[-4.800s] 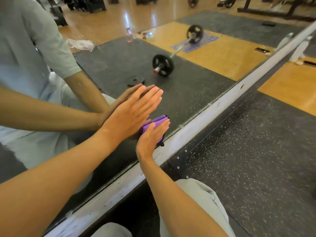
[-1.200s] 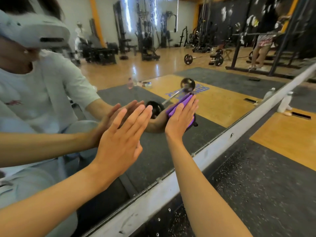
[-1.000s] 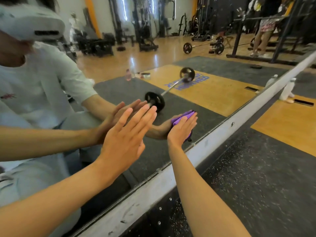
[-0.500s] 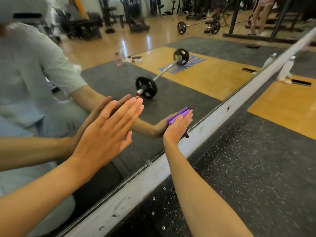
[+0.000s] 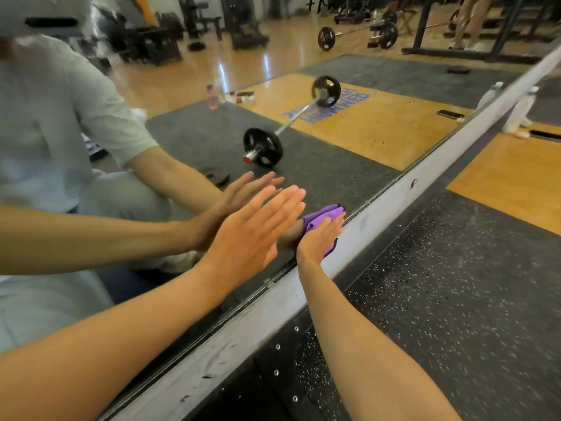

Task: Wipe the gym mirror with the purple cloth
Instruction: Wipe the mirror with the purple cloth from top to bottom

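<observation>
The person crouches close to the gym mirror (image 5: 349,153), both forearms stretched toward the glass. The left hand (image 5: 252,235) is held upright with its palm facing the mirror, fingers straight and together, thumb tucked alongside; whether the palm actually touches the glass I cannot tell. The right hand (image 5: 318,238) lies flat with straight fingers against the purple cloth (image 5: 326,214), pressing it onto the glass. The cloth sits low on the mirror, just above the grey metal frame (image 5: 394,202) that runs along the bottom edge. A folded purple edge shows past the fingertips, and a strip of it shows below the heel of the hand, by the frame. In the glass a barbell (image 5: 291,123) lies on the dark rubber flooring (image 5: 455,284).
</observation>
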A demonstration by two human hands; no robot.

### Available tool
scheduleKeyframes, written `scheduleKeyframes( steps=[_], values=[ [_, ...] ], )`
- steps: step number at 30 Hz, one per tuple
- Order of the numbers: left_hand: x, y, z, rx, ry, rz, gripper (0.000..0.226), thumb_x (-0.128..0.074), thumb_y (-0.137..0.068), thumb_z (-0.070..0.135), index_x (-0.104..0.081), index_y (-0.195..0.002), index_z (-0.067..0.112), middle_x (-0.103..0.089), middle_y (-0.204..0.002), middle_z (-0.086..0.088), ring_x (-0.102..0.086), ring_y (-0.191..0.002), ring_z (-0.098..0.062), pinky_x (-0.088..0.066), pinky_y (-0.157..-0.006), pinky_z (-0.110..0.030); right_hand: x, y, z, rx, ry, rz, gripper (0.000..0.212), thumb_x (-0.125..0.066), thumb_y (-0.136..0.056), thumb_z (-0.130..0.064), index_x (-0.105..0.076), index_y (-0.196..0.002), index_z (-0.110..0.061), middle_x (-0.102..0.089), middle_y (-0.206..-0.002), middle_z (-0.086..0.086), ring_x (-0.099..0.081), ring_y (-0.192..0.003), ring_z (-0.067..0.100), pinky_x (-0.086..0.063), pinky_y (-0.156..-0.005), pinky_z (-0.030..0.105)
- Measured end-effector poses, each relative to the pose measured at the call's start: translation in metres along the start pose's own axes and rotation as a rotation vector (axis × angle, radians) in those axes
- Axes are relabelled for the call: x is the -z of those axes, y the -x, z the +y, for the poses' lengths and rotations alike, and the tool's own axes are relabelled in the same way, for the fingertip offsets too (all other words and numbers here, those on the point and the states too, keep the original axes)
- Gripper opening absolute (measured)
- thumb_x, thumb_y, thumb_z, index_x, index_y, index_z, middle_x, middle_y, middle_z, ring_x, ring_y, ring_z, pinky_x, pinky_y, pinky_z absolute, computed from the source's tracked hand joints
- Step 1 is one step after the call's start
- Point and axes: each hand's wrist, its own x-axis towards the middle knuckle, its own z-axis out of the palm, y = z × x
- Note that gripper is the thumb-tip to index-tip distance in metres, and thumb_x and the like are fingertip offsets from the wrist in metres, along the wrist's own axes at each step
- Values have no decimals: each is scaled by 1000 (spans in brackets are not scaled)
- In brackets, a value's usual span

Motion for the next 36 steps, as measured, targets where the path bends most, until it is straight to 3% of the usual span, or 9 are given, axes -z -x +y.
scheduleKeyframes(
  steps=[5, 8, 18, 22, 26, 30, 34, 36],
  values=[
    [-16, -4, 2, -47, -61, -48, 77, -23, -105, 42, -4, -166, 1, -3, -175, -19, -11, -162, -30, -12, -131, -49, 0, -19, -8, -21, -17, 35, 54, -16, -115, -33, -4, -167, -20, -4, -175, 0, 2, -161, 20, -4, -129, 39],
    [-18, -5, 6, -39, -51, -31, 77, -21, -105, 44, -3, -166, 0, -4, -175, -19, -12, -162, -30, -11, -130, -51, -1, -31, -18, -13, -40, 64, 54, -16, -115, -34, -5, -166, -22, -3, -175, -1, 4, -161, 20, -2, -129, 41],
    [-21, -4, 8, -56, -96, 5, 78, -19, -105, 46, -3, -166, -2, -4, -175, -20, -11, -162, -32, -11, -130, -52, -12, -28, -111, 411, -108, 34, 64, -21, -108, -40, -10, -166, -13, -3, -175, 5, 4, -161, 21, 5, -121, 22],
    [-16, -5, 2, -38, -57, -15, 85, -27, -105, 51, -1, -165, -3, -1, -175, -21, -7, -162, -34, 2, -129, -57, -10, -13, -138, 523, -85, -28, 68, -23, -105, -41, -7, -165, -13, 0, -175, 6, 6, -161, 21, 6, -124, 23],
    [-4, 6, -4, -2, 22, -115, 98, -45, -101, 54, 2, -165, -2, 7, -174, -22, 0, -162, -37, 24, -123, -60, -10, -3, -147, 561, -77, -49, 61, -19, -107, -43, 0, -162, -27, 4, -174, -4, 9, -160, 15, 5, -126, 31],
    [13, 27, -35, 154, 135, -73, 91, -56, -91, 40, -18, -167, 5, 0, -175, -17, -1, -162, -34, 10, -130, -53, -9, -4, -147, 513, -149, -37, 58, -14, -106, -44, -4, -162, -32, 0, -172, -13, 6, -160, 13, 2, -128, 32],
    [29, 37, -83, 244, 181, 7, 84, -61, -87, 28, -34, -163, 9, -18, -174, -12, -19, -161, -28, -5, -130, -50, -8, 6, -164, 424, -74, -6, 69, -12, -101, -43, -10, -166, -19, -3, -175, 0, 5, -161, 22, 0, -127, 37],
    [35, 38, -100, 282, 173, 9, 81, -59, -90, 30, -32, -165, 12, -17, -175, -10, -18, -161, -27, -6, -130, -50, -13, 21, -181, 515, -24, -10, 67, -13, -103, -41, -10, -166, -18, -3, -175, 2, 4, -161, 24, -1, -127, 38]
  ],
)
